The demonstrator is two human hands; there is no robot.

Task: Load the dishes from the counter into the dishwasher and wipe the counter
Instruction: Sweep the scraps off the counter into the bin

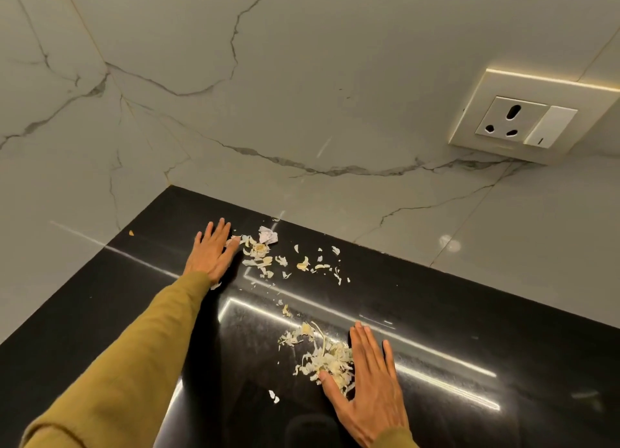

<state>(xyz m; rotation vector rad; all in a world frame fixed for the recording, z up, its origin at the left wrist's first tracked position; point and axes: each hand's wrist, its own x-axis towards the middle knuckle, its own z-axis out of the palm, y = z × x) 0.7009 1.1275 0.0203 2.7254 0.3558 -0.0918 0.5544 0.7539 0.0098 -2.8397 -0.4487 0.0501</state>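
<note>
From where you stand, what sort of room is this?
Most likely a home kitchen: a polished black counter set against marble-look wall tiles, a wall socket just above it, and pale food peelings that both flat hands are sweeping together.

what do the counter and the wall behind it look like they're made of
Counter: seemingly polished black stone, perhaps granite, going by the fine speckle and the sharp mirrored light strips. Wall: pale marble or marble-look tile, judging by the grey veining, thin joint lines and soft sheen; real stone or printed tile cannot be told.

A wall socket (526,120) is set in the marble-veined wall (268,78)
</note>
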